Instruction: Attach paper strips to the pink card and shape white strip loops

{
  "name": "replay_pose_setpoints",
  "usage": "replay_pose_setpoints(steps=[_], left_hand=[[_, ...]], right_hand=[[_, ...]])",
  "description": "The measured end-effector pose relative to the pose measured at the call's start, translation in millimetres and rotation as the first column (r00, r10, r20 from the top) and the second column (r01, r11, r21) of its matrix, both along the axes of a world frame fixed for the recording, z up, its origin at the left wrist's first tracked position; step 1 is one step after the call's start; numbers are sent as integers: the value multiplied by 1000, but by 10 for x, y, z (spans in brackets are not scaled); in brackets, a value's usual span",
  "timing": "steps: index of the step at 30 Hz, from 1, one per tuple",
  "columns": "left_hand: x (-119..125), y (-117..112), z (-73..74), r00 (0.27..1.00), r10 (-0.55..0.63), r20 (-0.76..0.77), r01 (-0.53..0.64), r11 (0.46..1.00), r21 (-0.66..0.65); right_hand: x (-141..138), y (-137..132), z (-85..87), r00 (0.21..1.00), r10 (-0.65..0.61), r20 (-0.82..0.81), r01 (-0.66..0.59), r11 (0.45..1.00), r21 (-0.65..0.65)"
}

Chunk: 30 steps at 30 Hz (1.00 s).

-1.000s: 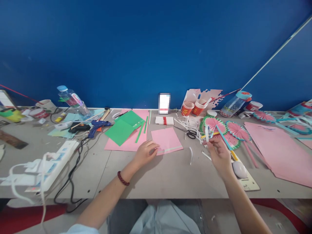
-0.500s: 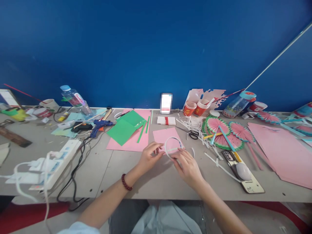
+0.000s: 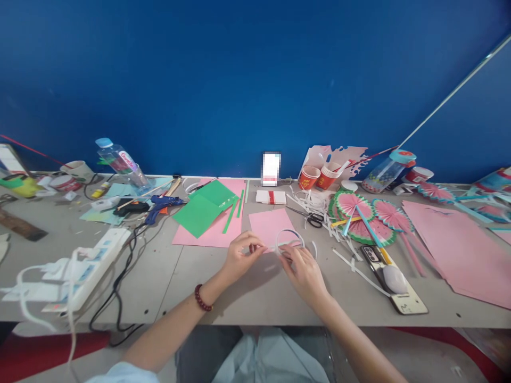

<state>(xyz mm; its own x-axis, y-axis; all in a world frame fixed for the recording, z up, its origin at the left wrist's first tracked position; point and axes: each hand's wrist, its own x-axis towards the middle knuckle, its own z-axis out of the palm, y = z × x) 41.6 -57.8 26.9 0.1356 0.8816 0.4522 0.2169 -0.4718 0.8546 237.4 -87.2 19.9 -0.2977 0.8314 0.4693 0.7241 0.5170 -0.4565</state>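
My right hand (image 3: 303, 268) grips a thin white ring, which looks like a roll of tape (image 3: 290, 231), with thumb and fingers closed on its near edge. The ring stands tilted above the table's front half. To its left, my left hand (image 3: 242, 258) is closed in a pinch, fingertips a short gap from the ring; a pale strip from the roll seems to run into them. A curved white strip (image 3: 315, 249) shows just beyond my right hand. Behind the ring lies a pink paper square (image 3: 267, 226).
Green paper (image 3: 199, 213) on pink paper lies left of centre, near a blue glue gun (image 3: 163, 205) and a power strip (image 3: 98, 266). On the right are scissors (image 3: 315, 219), watermelon-coloured paper fans (image 3: 353, 207), a phone (image 3: 411, 303) and red paper cups (image 3: 309, 177).
The ring has moved slightly right with my right hand, widening the gap to my left fingertips. My left fingers have drawn closer together. The whole view has shifted slightly.
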Motion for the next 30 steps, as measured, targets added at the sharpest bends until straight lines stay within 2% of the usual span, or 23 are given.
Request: replay_pose_setpoints(steps=[4,7,9,13,17,20,23,25,28,30], left_hand=[[-2,-52,90,1000,-11,21,12,999,-39],[0,-89,158,995,3,96,7,994,-108],[-2,-114,200,991,24,135,-5,991,-136],[-2,-203,260,987,40,158,-12,985,-170],[46,-386,279,980,21,197,18,981,-193],[116,-563,292,970,49,240,-2,981,-192],[196,-727,296,975,62,214,-26,986,-165],[243,-819,270,988,26,154,-11,995,-96],[301,-948,176,991,-131,-2,131,986,104],[333,-1045,106,967,-242,-79,252,954,164]], right_hand=[[43,26,5,996,-86,-13,85,994,-65],[74,21,31,995,-91,-32,85,983,-162],[81,1,53,991,-72,-116,38,960,-276],[80,-56,102,935,-61,-348,-119,872,-475],[77,-102,140,871,-82,-485,-229,805,-548],[62,-140,147,807,-92,-583,-316,767,-558],[32,-190,163,762,-118,-636,-331,774,-540],[5,-229,189,745,-148,-650,-303,793,-528],[-20,-273,214,718,-190,-670,-264,816,-515],[11,-269,196,710,-230,-666,-192,846,-497]])
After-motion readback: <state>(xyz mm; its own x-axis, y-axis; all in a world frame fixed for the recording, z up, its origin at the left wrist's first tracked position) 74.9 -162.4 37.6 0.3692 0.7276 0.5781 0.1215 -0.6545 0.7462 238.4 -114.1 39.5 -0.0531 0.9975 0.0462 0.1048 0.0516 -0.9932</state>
